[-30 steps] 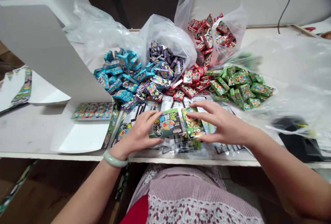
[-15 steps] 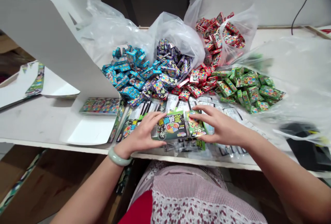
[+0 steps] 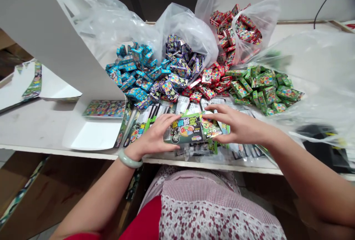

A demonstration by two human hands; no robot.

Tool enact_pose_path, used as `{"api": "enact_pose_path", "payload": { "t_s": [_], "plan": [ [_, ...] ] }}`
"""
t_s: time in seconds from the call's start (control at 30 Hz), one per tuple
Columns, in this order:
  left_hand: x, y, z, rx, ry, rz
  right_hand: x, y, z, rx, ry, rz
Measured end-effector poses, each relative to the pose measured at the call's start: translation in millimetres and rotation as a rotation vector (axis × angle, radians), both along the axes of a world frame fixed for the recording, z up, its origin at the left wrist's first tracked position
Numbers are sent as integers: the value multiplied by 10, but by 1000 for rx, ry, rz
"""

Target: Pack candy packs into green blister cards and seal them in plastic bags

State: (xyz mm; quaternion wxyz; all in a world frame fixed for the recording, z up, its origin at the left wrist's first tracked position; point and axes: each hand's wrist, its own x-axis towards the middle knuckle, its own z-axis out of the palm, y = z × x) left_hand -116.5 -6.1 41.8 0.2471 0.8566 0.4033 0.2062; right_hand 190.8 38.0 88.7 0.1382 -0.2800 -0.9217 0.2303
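Observation:
Between my hands lies a flat dark green printed packet (image 3: 187, 131) with large blue and yellow lettering. My left hand (image 3: 155, 134) grips its left end, fingers along the far edge and thumb along the near edge. At the packet's right end is a small green candy box (image 3: 210, 126); whether it is partly inside, I cannot tell. My right hand (image 3: 235, 123) holds this box between thumb and fingers. Several more printed packets (image 3: 138, 131) in clear plastic lie spread beneath and around both hands.
Heaps of blue boxes (image 3: 133, 68), purple boxes (image 3: 180, 58), red boxes (image 3: 213, 77) and green boxes (image 3: 267, 88) spill from clear plastic bags (image 3: 191, 22) behind. An open white carton (image 3: 95, 132) holding a row of boxes stands left. A black object (image 3: 324, 147) lies under plastic at right.
The camera view has shifted slightly, so the table appears higher. Both hands keep hold at the packet's two ends, with the small green box still at its right end.

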Motion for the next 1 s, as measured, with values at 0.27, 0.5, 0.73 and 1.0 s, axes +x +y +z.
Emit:
{"api": "enact_pose_path", "payload": {
  "t_s": [0.27,0.5,0.73,1.0],
  "plan": [
    [-13,18,-17,-54,5,-1,-41,-55,-53,-31,-15,-91],
    [-1,34,-40,-40,25,23,-106,-18,-158,-57,-36,-76],
    [-9,-56,-84,97,41,115,-152,-124,-264,18,132,-165],
    [50,-76,-159,148,35,179,-396,-310,-464,-64,150,-255]
  ]
}}
